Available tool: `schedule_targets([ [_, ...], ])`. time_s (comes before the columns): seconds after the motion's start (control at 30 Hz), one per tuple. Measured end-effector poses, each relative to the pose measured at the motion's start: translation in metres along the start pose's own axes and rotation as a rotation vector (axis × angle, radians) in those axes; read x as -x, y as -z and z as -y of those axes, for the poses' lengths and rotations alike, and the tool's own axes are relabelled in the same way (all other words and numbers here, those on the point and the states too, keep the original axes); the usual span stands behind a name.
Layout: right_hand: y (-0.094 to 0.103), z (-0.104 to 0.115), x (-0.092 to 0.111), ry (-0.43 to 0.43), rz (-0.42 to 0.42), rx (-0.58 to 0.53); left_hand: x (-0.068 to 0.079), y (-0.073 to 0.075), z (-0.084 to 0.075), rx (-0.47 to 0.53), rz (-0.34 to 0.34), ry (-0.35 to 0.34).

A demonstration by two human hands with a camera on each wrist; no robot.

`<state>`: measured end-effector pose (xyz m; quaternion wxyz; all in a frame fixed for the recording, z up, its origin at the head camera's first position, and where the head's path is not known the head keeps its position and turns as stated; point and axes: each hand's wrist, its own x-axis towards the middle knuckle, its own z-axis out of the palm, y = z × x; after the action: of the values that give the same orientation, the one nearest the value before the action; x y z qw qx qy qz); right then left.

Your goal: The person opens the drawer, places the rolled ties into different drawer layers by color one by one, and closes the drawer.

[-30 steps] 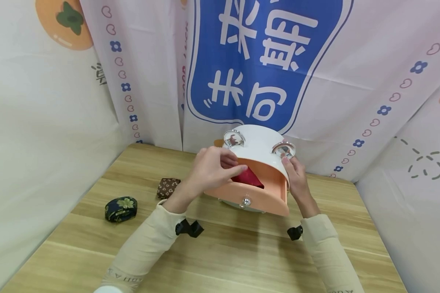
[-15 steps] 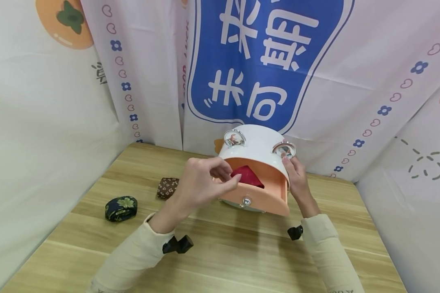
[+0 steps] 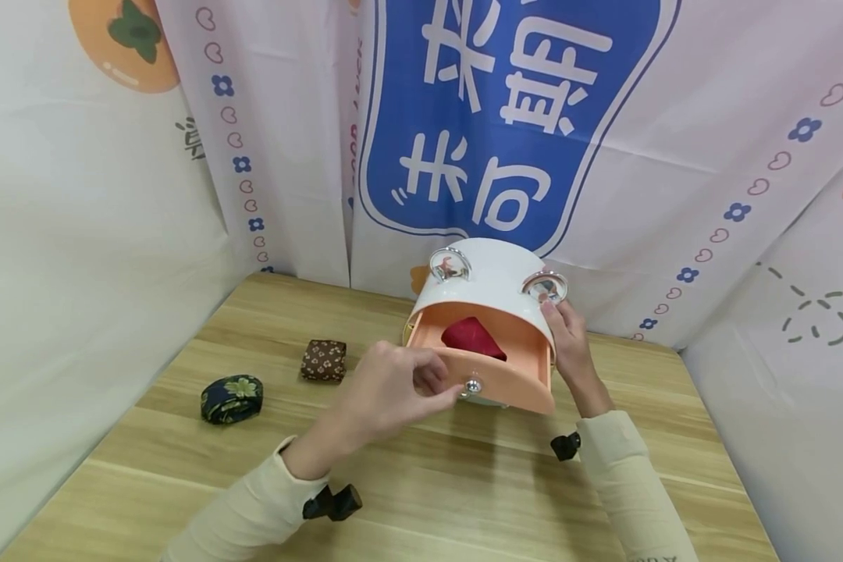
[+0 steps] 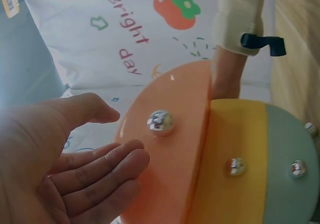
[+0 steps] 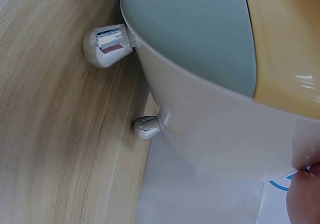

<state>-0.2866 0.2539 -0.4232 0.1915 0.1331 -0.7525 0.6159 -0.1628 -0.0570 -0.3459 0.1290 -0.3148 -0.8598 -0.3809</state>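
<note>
A white drawer box (image 3: 499, 269) with two round silver eyes stands at the back of the table, its orange top drawer (image 3: 516, 382) pulled out. Inside the drawer lies a red cloth piece (image 3: 474, 337) with a pointed end, resembling a rolled tie. My left hand (image 3: 386, 390) is in front of the drawer, thumb and fingers apart beside the silver knob (image 4: 160, 122), holding nothing. With my right hand (image 3: 572, 343) I hold the box's right side, thumb up by the right eye (image 3: 545, 287); its other fingers are mostly hidden behind the box.
To the left on the wooden table (image 3: 421, 484) lie a brown flowered rolled tie (image 3: 323, 361) and a dark rolled tie (image 3: 232, 400) with a green-gold flower. Yellow (image 4: 237, 144) and grey-green (image 4: 290, 194) drawer fronts sit below the orange one. Printed curtains (image 3: 288, 156) enclose the table.
My left hand has come away from the red cloth, out of the drawer, and down to the front by the knob. The right hand keeps its hold on the box.
</note>
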Motion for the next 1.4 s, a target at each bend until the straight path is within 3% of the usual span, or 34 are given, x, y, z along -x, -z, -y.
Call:
schedule_targets([
  [0.37,-0.001,0.001,0.000,0.001,0.000,-0.006,0.005,-0.031,0.008,-0.084,0.048,0.062],
  [0.6,-0.001,0.000,0.000,0.002,0.000,-0.011,0.003,-0.046,0.011,-0.071,-0.017,0.041],
  [1.03,-0.001,-0.003,0.000,0.005,-0.014,-0.018,-0.005,-0.052,0.011,-0.033,-0.071,-0.006],
  [1.4,-0.002,0.000,0.001,0.005,-0.023,-0.025,-0.012,-0.052,0.013,-0.018,-0.069,-0.012],
])
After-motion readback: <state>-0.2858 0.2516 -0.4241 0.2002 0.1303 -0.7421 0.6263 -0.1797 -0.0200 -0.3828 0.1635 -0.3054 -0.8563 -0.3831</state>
